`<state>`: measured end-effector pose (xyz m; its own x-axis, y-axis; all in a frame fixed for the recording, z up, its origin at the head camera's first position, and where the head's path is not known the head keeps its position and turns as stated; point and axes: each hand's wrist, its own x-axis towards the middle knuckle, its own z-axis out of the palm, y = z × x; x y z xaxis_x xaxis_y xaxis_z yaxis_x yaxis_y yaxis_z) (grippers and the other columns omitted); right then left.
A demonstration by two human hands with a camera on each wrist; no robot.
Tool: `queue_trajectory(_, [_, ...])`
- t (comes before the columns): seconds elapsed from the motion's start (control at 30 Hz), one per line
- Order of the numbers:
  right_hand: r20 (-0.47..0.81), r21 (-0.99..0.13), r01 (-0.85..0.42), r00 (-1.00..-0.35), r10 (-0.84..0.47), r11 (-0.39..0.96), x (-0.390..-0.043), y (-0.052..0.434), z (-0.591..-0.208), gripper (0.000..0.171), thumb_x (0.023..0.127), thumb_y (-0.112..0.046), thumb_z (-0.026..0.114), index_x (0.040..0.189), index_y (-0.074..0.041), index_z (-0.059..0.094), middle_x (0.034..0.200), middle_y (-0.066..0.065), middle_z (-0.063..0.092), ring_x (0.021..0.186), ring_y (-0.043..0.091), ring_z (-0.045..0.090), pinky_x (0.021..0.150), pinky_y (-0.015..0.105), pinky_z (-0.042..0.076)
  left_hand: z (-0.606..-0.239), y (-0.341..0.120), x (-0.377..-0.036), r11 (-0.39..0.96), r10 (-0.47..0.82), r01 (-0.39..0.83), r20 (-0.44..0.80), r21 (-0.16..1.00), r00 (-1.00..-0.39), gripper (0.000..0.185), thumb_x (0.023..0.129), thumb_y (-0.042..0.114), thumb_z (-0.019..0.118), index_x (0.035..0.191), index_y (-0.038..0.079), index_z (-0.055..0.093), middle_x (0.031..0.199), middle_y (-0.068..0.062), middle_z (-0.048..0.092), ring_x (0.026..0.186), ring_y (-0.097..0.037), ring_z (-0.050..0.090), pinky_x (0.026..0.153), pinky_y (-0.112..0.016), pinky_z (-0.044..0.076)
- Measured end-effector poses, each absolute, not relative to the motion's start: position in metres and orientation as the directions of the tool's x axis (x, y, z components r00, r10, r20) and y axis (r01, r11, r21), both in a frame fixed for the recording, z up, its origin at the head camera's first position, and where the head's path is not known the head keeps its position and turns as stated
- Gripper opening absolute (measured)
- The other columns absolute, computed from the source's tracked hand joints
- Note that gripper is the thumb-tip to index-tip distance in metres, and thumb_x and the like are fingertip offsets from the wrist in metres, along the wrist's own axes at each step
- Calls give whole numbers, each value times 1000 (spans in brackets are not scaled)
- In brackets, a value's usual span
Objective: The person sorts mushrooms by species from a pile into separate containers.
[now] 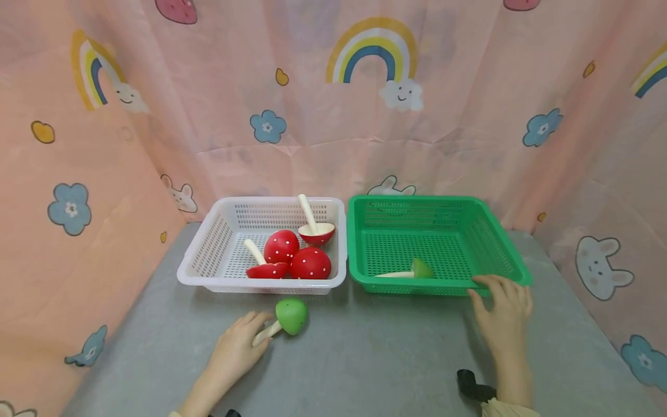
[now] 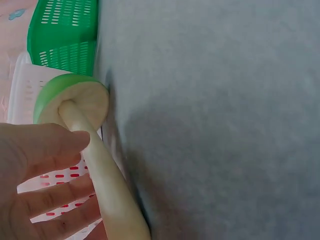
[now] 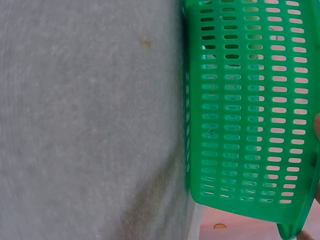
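My left hand (image 1: 242,343) holds a green-capped toy mushroom (image 1: 290,316) by its pale stem, just in front of the white basket. In the left wrist view the thumb (image 2: 75,142) lies against the stem (image 2: 107,185) below the cap, with the other fingers behind it. At the front right corner of the green basket (image 1: 417,284), my right hand (image 1: 502,315) grips the rim, fingers over the edge and thumb outside. Another green-capped mushroom (image 1: 422,269) lies in that basket, its lower part partly behind the front wall. Only bits of the right fingers show in the right wrist view.
The white basket (image 1: 208,281) stands left of the green one and holds several red mushrooms with white dots (image 1: 310,264). Both stand on a grey table (image 1: 375,359). A pink printed curtain (image 1: 312,162) hangs behind and along the sides.
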<state>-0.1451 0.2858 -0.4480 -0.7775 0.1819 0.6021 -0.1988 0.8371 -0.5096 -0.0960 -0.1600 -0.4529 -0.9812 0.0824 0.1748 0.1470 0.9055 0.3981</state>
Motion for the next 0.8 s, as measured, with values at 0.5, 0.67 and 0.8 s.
queue_trajectory(0.5, [601, -515, -198, -777, 186, 834, -147, 287, -449, 26, 80, 0, 73, 104, -6, 66, 114, 21, 59, 114, 42, 44, 116, 64, 10, -460, -165, -93, 911, 159, 250, 279, 329, -947, 37, 68, -1, 76, 99, 17, 70, 88, 3, 63, 82, -16, 59, 59, -31, 46])
queue_trajectory(0.67, [604, -510, -198, -776, 185, 837, -146, 286, -449, 26, 80, 0, 73, 104, -5, 66, 113, 21, 59, 114, 42, 44, 115, 64, 10, -463, -162, -91, 907, 172, 296, 376, 300, -910, 40, 66, -2, 76, 99, 19, 70, 81, 5, 56, 78, -15, 55, 53, -27, 42])
queue_trajectory(0.8, [609, -510, -200, -771, 187, 837, -147, 285, -450, 26, 79, 1, 73, 103, -5, 66, 113, 21, 59, 113, 42, 45, 115, 65, 10, -464, -159, -90, 900, 200, 347, 457, 265, -867, 42, 63, -2, 79, 98, 21, 70, 81, 7, 55, 77, -14, 55, 52, -25, 41])
